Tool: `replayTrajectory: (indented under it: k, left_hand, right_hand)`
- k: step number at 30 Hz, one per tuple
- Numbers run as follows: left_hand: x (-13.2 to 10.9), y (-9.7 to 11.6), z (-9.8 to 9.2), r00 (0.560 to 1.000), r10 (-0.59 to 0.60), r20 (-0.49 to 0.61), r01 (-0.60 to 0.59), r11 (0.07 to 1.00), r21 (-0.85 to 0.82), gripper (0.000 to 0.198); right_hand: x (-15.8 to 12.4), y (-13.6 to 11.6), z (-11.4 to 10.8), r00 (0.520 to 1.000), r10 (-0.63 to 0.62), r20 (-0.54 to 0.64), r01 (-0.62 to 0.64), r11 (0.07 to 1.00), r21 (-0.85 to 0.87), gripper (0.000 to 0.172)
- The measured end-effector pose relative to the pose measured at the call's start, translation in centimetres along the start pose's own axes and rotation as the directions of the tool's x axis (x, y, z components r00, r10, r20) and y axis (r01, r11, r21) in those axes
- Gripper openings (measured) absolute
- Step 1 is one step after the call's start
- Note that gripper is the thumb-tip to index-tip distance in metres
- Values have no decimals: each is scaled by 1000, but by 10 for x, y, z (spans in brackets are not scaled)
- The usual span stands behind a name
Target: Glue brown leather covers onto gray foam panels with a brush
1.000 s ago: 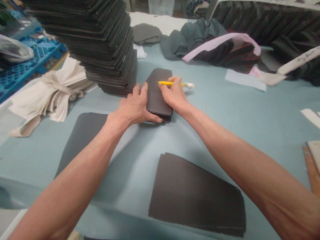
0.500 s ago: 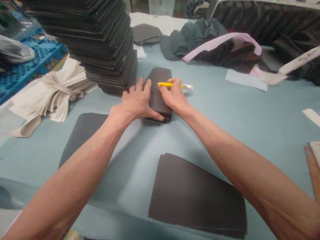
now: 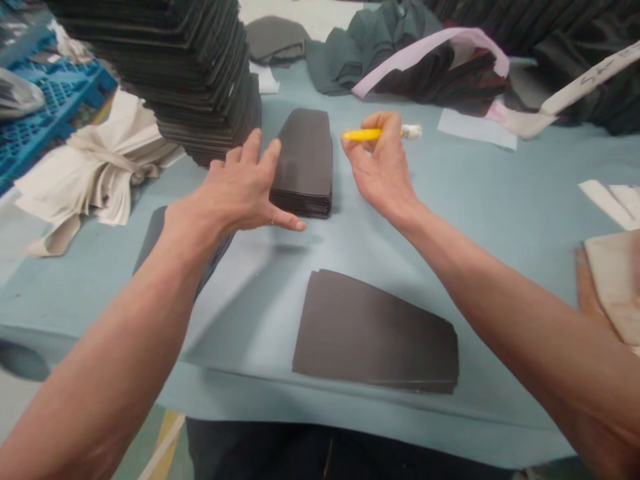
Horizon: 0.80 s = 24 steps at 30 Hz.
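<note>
A small stack of dark, tapered fabric panels (image 3: 306,150) lies on the light blue table (image 3: 260,300). At its left side my left hand (image 3: 247,183) is open, fingers spread and thumb stretched out in front of the stack. To the right of the stack, my right hand (image 3: 383,157) is closed around a yellow pen (image 3: 363,135) with a white wrapped end. Nearer me lies another pile of dark panels (image 3: 375,333). A further dark pile (image 3: 150,237) is partly covered by my left forearm.
A tall stack of dark pieces (image 3: 200,80) rises behind my left hand. Tied cream cloth strips (image 3: 110,140) lie at the left, before a blue pallet (image 3: 60,97). Dark fabric bundles with a pink band (image 3: 425,57) are at the back, white paper (image 3: 477,130) nearby.
Both hands have come off the small stack and moved apart, left hand leftward, right hand rightward with the pen. The view has tipped down, showing more of the table's front edge.
</note>
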State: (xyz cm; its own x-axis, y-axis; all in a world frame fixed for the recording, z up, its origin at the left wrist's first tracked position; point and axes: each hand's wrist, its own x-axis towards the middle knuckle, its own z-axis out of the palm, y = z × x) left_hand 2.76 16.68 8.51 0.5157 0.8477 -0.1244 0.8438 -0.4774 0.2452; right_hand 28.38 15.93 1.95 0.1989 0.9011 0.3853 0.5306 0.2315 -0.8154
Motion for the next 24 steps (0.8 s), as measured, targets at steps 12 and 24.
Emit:
replayTrajectory:
  k: [12, 24]
  left_hand:
    - [-125, 56, 72, 995, 3, -105, -65, 800, -597, 73]
    - [-135, 82, 123, 900, -122, -418, -221, 699, -680, 65]
  right_hand:
    - [-185, -35, -126, 984, 149, -102, -150, 989, -8, 40]
    - [-274, -32, -120, 956, 268, -118, -255, 960, 113, 36]
